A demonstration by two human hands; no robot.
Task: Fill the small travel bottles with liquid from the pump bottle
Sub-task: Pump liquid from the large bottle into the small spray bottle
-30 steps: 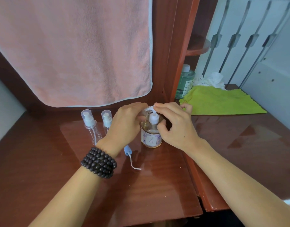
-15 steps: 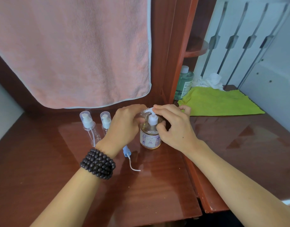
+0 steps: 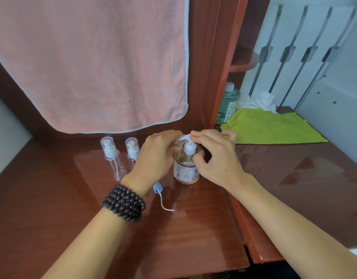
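The pump bottle [image 3: 186,170], clear with amber liquid and a flowered label, stands on the wooden table [image 3: 193,228]. My right hand [image 3: 215,158] grips its white pump head [image 3: 189,148], fingers over the top. My left hand [image 3: 155,156] is closed against the bottle's left side and holds a small clear bottle; only its threaded neck [image 3: 182,139] shows by the nozzle. Two capped small travel bottles [image 3: 112,158] [image 3: 132,153] stand upright to the left. A loose blue pump cap with its dip tube [image 3: 157,188] lies below my left wrist.
A pink towel [image 3: 89,63] hangs behind the bottles. Right of the wooden post [image 3: 220,67] lie a green cloth [image 3: 274,127], a green-tinted bottle [image 3: 228,103] and crumpled white tissue [image 3: 262,101]. The table's raised right edge [image 3: 246,228] borders a lower surface.
Both hands stay at the pump bottle in nearly the same grip. The view has shifted slightly.
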